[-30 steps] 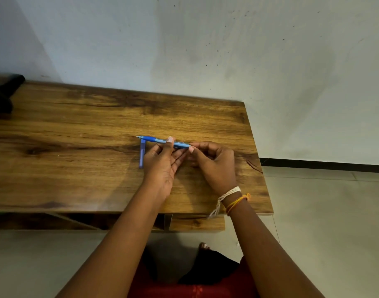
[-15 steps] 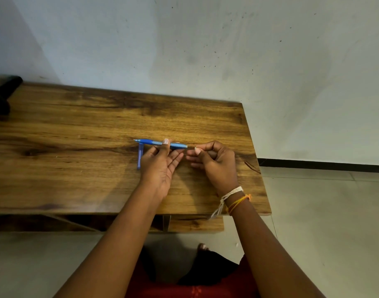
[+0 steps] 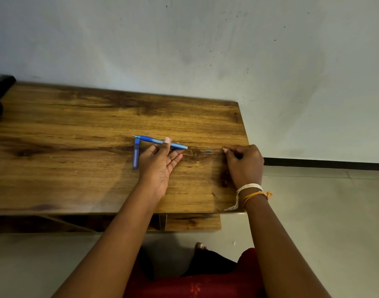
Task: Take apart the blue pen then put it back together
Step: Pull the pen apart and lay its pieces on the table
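Right hand has pulled away from the pen since half a second ago. It was butted right up against the pen's right end, and now it sits well apart, out near the right edge of the worktop. A tiny blue end piece now lies on the wood in the gap between pen and hand, so my guess is the end plug just came off.

That hand is curled up with thumb and forefinger pressed together. Whether it's pinching something thin, like the refill, I honestly can't tell; it's too small and blurry.

Left hand is spread, palm up, with the fingers under the pen and the thumb on top, pinning it near its middle. Makes sense: it keeps the barrel steady while the other hand pulls along its length. The pen lies roughly crosswise with its tip pointing left. The cap lies just below the pen's tip end, at a right angle to it and nearly touching.

Room-wise, there's loads of bare wood left of the pen and beyond it toward the wall. The tight spot is to the pen's right: the hand is almost at the corner, and that little piece could roll off if nudged. Better to park loose bits by the cap.
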Demonstrator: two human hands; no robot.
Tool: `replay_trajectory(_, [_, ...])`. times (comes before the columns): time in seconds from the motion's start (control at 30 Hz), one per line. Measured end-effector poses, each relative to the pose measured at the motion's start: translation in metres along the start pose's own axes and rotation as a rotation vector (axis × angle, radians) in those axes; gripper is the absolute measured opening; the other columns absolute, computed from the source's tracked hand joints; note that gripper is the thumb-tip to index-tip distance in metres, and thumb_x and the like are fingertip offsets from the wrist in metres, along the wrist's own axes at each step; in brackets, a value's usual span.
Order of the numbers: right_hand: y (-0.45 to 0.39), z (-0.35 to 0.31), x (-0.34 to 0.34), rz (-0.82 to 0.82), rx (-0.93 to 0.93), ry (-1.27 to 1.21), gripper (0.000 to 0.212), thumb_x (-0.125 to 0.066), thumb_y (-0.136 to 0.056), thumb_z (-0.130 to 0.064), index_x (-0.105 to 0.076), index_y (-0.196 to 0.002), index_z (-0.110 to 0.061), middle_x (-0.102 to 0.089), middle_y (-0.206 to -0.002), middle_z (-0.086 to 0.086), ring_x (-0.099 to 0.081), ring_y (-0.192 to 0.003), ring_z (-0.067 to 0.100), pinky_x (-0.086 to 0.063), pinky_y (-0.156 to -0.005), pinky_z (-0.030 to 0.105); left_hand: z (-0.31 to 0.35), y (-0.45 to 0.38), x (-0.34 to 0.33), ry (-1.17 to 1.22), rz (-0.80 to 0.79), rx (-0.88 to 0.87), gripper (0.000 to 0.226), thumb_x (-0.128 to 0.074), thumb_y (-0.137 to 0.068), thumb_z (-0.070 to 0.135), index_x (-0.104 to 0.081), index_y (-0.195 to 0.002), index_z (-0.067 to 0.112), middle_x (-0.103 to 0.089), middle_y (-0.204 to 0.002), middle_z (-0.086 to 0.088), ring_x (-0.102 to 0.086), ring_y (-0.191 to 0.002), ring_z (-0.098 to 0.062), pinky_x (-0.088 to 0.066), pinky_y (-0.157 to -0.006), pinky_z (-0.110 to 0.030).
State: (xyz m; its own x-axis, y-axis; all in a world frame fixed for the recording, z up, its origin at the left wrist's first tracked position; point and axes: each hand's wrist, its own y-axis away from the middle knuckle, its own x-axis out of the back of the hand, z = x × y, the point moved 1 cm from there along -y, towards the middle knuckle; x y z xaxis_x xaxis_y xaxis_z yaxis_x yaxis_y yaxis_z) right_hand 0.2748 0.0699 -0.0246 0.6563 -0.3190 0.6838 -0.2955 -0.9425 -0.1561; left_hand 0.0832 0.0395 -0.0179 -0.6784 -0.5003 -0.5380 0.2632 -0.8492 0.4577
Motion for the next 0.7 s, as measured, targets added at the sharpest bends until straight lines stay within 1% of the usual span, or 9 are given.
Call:
replay_trajectory(0.1, [0.0, 0.001, -0.001, -0.012, -0.008, -0.007, 0.019, -0.071, -0.084, -0.027, -0.076, -0.099, -0.018, -0.065, -0.108, 0.008, -0.059, -0.103, 0.026, -0.051, -0.09, 0.039, 0.0, 0.0, 0.0, -0.008, -0.002, 0.001, 0.014, -0.057, -0.092, 0.017, -0.062, -0.098, 0.007, -0.07, -0.096, -0.014, -0.073, -0.079, -0.017, -0.059, -0.074, -0.027])
replay_trajectory(0.27, [-0.002, 0.003, 0.0, -0.027, -0.025, -0.043, 0.017, -0.071, -0.084, -0.022, -0.076, -0.099, -0.018, -0.069, -0.105, 0.005, -0.062, -0.099, 0.02, -0.046, -0.085, 0.025, 0.0, 0.001, 0.0, -0.006, 0.006, 0.002, 0.011, -0.056, -0.092, 0.017, -0.062, -0.096, 0.008, -0.07, -0.094, -0.013, -0.073, -0.079, -0.017, -0.058, -0.075, -0.028])
replay_trajectory(0.33, [-0.004, 0.003, 0.0, -0.025, -0.062, -0.079, 0.016, -0.073, -0.082, -0.023, -0.077, -0.096, -0.018, -0.073, -0.1, 0.002, -0.063, -0.092, 0.013, -0.044, -0.078, 0.017, 0.0, 0.0, 0.0, -0.001, 0.01, 0.005, 0.011, -0.056, -0.092, 0.016, -0.061, -0.097, 0.008, -0.07, -0.096, -0.014, -0.073, -0.078, -0.017, -0.059, -0.074, -0.027])
replay_trajectory(0.4, [-0.005, 0.003, 0.0, -0.018, -0.086, -0.098, 0.016, -0.075, -0.08, -0.025, -0.077, -0.094, -0.017, -0.075, -0.093, 0.0, -0.06, -0.082, 0.006, -0.037, -0.067, 0.007, 0.001, 0.0, 0.0, 0.002, 0.01, 0.005, 0.011, -0.056, -0.092, 0.016, -0.061, -0.097, 0.008, -0.07, -0.095, -0.014, -0.073, -0.077, -0.017, -0.059, -0.072, -0.026])
replay_trajectory(0.47, [-0.006, 0.002, 0.0, -0.01, -0.091, -0.094, 0.016, -0.075, -0.08, -0.025, -0.077, -0.094, -0.017, -0.075, -0.092, -0.001, -0.057, -0.078, 0.003, -0.032, -0.063, 0.003, 0.001, 0.0, 0.0, 0.0, 0.012, 0.005, 0.012, -0.057, -0.092, 0.017, -0.061, -0.098, 0.007, -0.07, -0.095, -0.014, -0.073, -0.077, -0.017, -0.059, -0.07, -0.026])
replay_trajectory(0.53, [-0.005, 0.001, 0.001, -0.002, -0.096, -0.091, 0.016, -0.074, -0.082, -0.023, -0.077, -0.095, -0.015, -0.074, -0.092, 0.001, -0.059, -0.079, 0.006, -0.035, -0.065, 0.005, 0.001, 0.0, 0.0, 0.005, 0.013, 0.007, 0.012, -0.057, -0.091, 0.017, -0.062, -0.097, 0.007, -0.07, -0.094, -0.014, -0.073, -0.076, -0.017, -0.059, -0.07, -0.026])
replay_trajectory(0.63, [-0.002, -0.003, 0.002, 0.038, -0.107, -0.098, 0.018, -0.069, -0.085, -0.022, -0.075, -0.1, -0.012, -0.074, -0.095, 0.005, -0.066, -0.088, 0.016, -0.047, -0.079, 0.02, 0.002, -0.001, 0.001, 0.017, 0.009, 0.011, 0.012, -0.058, -0.091, 0.017, -0.061, -0.097, 0.007, -0.072, -0.09, -0.012, -0.074, -0.078, -0.018, -0.06, -0.07, -0.026])
replay_trajectory(0.67, [0.0, -0.007, 0.001, 0.053, -0.103, -0.118, 0.019, -0.068, -0.086, -0.022, -0.075, -0.101, -0.012, -0.073, -0.095, 0.004, -0.065, -0.088, 0.016, -0.049, -0.081, 0.023, 0.002, 0.0, 0.001, 0.023, 0.005, 0.011, 0.012, -0.059, -0.09, 0.017, -0.061, -0.096, 0.007, -0.073, -0.086, -0.011, -0.074, -0.078, -0.019, -0.06, -0.07, -0.027])
replay_trajectory(0.7, [0.002, -0.013, 0.0, 0.058, -0.084, -0.148, 0.018, -0.068, -0.086, -0.022, -0.074, -0.101, -0.013, -0.073, -0.093, 0.002, -0.065, -0.085, 0.012, -0.051, -0.081, 0.022, 0.002, 0.0, 0.002, 0.028, 0.001, 0.011, 0.011, -0.059, -0.09, 0.017, -0.062, -0.094, 0.007, -0.074, -0.083, -0.01, -0.074, -0.079, -0.019, -0.06, -0.069, -0.027])
